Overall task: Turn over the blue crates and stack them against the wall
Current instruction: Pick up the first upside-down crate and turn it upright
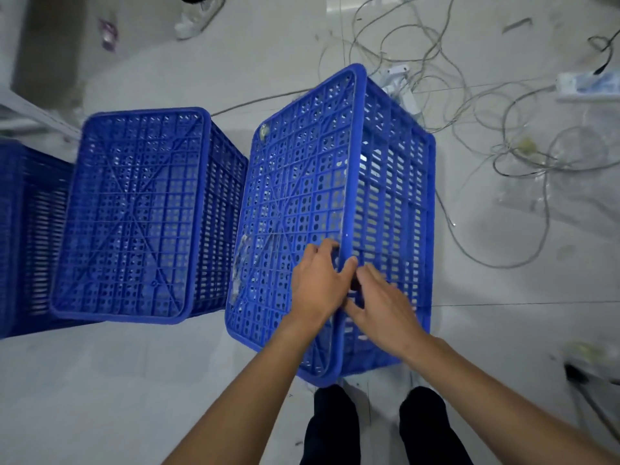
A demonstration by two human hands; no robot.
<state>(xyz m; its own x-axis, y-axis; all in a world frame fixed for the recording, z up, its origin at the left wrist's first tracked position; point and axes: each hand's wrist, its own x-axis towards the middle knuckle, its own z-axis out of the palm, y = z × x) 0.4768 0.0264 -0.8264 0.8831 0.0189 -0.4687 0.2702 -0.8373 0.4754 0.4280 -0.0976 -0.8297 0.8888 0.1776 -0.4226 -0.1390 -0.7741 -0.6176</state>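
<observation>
Both hands on the bottom edge of a flipped blue crate

The left hand (317, 283) has its fingers (323, 248) curled over the base rim of the tilted crate (302, 196), and the right hand (385, 303) lies flat on its slatted side, fingers spread. A second upturned crate (134, 209) sits on the floor (100, 380) well left of the fingers, loose cables (503, 135) off to their right.

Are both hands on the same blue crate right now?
Yes, the left hand and right hand both rest on the right-hand crate.
</observation>
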